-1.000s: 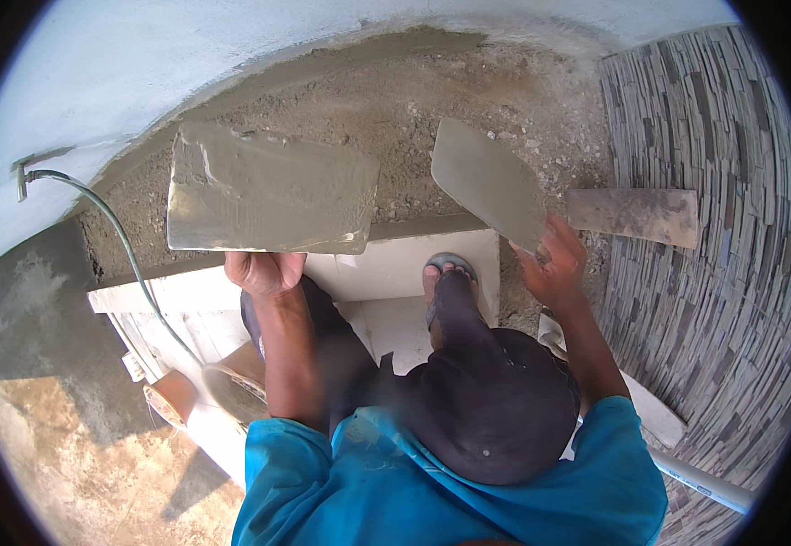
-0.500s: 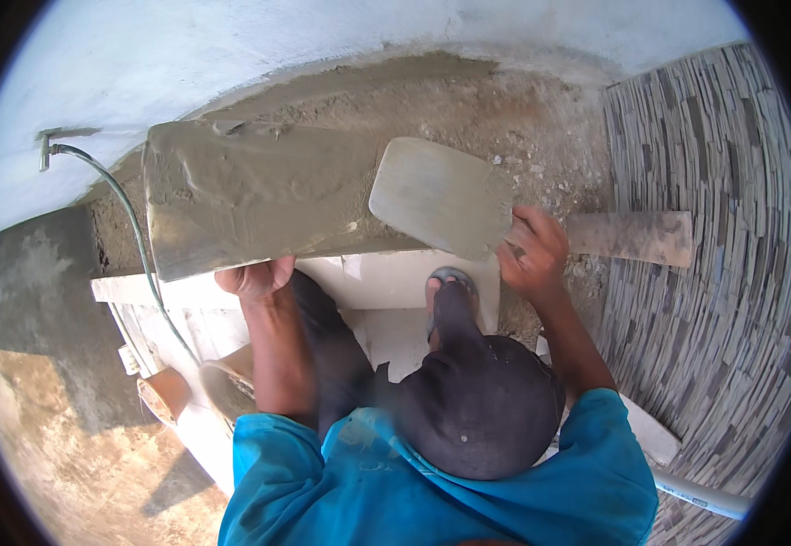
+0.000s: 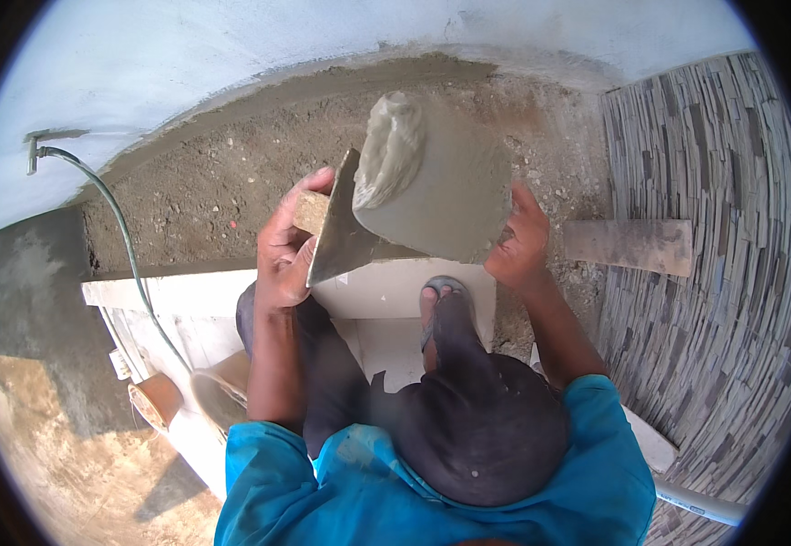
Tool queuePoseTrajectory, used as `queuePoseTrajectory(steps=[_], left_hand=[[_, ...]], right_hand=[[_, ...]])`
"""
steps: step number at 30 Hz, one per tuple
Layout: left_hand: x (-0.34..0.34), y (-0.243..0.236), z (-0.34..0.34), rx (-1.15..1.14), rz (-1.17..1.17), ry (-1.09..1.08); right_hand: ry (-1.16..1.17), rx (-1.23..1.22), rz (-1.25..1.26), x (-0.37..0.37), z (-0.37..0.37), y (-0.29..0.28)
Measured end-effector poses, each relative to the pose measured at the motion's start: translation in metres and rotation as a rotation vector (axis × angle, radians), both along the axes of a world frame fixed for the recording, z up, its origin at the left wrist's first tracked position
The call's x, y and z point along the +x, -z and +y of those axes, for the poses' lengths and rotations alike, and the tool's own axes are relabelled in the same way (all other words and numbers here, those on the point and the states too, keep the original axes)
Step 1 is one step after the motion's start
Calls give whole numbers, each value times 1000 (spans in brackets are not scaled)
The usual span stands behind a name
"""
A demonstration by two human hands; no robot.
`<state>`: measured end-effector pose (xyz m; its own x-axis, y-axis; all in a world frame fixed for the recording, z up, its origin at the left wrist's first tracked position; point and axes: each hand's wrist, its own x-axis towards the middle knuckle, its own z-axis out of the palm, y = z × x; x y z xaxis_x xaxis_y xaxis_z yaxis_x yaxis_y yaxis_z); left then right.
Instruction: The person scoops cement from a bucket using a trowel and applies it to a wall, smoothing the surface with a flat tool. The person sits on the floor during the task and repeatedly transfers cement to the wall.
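Observation:
My left hand grips a mortar hawk by the block handle behind its plate. The hawk stands tilted up on edge, its face turned right toward the other tool. My right hand is closed at the right edge of a broad plastering trowel; the handle is hidden under its plate. Wet grey mortar lies in a thick ridge along the trowel's left side. The two plates meet or nearly meet at the trowel's lower left corner; I cannot tell if they touch.
Rough bare ground lies beyond a white ledge, below a pale wall. A hose hangs from a wall tap at left. A flat board leans by the striped stone-clad wall. My sandaled foot is on the ledge.
My left hand has tipped the hawk from nearly flat to steep and raised it rightward. The trowel has turned and now carries a ridge of mortar.

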<state>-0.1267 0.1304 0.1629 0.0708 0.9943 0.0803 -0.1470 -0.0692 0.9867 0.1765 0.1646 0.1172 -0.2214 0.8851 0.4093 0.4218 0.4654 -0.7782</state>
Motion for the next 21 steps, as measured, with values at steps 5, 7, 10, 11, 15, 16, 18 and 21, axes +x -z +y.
queuePoseTrajectory(steps=[5,7,10,11,15,16,18,21], left_hand=[[-51,70,-26,-110,-625,70],[-72,81,-49,-185,-693,-33],[-119,103,-73,-346,-778,-63],[-128,112,-78,-361,-816,-64],[-131,136,-83,-442,-819,-118],[-133,140,-83,-469,-785,-159],[-129,145,-83,-496,-797,-148],[-120,144,-79,-558,-810,-132]], right_hand=[[174,-80,-194,86,-18,20],[208,-235,-237,123,-44,28],[272,-384,-284,158,-87,41],[349,-511,-314,169,-105,48],[548,-747,-397,187,-176,95],[573,-746,-417,188,-189,107],[584,-755,-428,183,-206,132],[605,-807,-430,172,-221,159]])
